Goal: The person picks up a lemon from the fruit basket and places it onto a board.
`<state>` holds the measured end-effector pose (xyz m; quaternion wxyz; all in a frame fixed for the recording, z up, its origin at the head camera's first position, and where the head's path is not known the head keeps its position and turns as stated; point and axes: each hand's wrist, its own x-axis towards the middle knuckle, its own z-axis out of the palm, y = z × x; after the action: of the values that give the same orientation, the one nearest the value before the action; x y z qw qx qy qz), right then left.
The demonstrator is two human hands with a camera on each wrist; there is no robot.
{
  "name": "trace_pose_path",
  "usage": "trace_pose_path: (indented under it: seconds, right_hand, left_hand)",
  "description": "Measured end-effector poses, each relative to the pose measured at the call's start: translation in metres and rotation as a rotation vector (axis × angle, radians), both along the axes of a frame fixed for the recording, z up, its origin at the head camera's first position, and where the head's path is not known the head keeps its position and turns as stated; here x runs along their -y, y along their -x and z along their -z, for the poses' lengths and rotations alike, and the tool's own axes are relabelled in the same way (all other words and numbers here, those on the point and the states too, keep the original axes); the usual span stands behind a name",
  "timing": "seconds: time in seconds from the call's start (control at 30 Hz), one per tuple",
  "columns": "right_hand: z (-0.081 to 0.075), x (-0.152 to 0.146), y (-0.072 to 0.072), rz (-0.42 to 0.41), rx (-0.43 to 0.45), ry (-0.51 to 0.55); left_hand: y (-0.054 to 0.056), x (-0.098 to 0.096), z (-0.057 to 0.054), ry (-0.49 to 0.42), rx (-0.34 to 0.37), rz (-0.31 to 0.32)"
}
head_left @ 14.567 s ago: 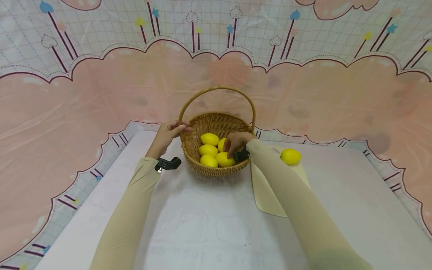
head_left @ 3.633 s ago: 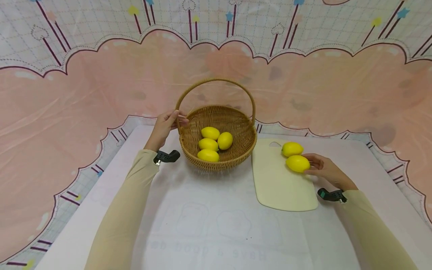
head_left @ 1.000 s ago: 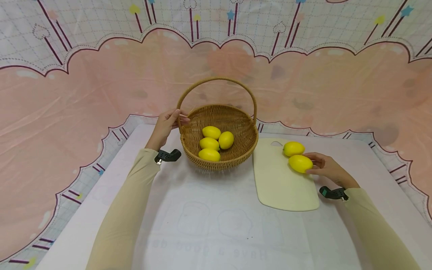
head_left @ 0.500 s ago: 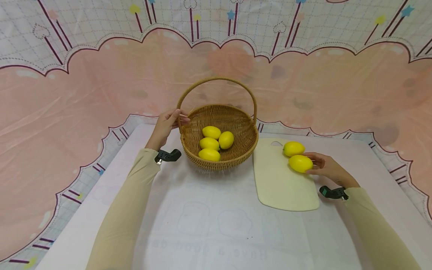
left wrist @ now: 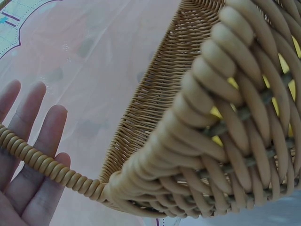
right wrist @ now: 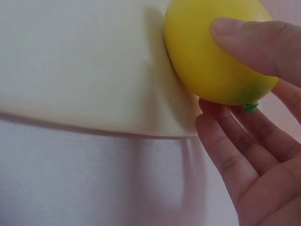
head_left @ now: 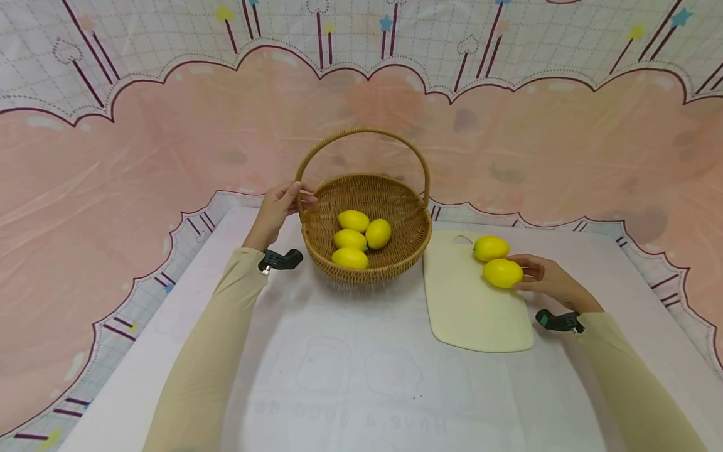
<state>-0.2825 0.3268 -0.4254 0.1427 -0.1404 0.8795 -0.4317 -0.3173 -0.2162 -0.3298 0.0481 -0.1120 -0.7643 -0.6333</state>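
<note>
My left hand [head_left: 278,210] holds the handle at the left side of a brown wicker basket [head_left: 403,220]. In the left wrist view its fingers [left wrist: 49,127] lie fairly straight behind the wrapped handle [left wrist: 61,175]. Several yellow lemons [head_left: 350,240] lie inside the basket, towards the front left. On the cream cutting board [head_left: 480,320], my right hand [head_left: 548,280] pinches a lemon [head_left: 501,274] at its right end. The right wrist view shows the thumb on that lemon [right wrist: 202,52], other fingers loosely bent below, and a green stem tip. Another lemon [head_left: 491,248] lies just behind it.
The board stands right of the basket on a white-covered table [head_left: 339,364]. A pink and white patterned curtain [head_left: 508,138] rises close behind the basket. The basket's tall arched handle [head_left: 364,130] stands upright.
Since the oldest frame, my right hand has gone from inside the basket to the board, where a second lemon now lies. The basket holds fewer lemons. In the last second hardly anything has moved.
</note>
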Motion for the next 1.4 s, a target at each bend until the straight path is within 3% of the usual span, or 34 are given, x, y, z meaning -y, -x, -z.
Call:
trace_pose_path:
  seconds: [0.87, 1.4]
  right_hand:
    - [-0.0029, 0.0022, 0.0017, -0.005, 0.003, -0.053]
    - [-0.0009, -0.0018, 0.0009, -0.018, 0.013, 0.012]
  left_hand:
    - [0.002, 0.0015, 0.002, 0.003, -0.009, -0.004]
    - [0.0012, 0.001, 0.0011, 0.0, -0.008, 0.0]
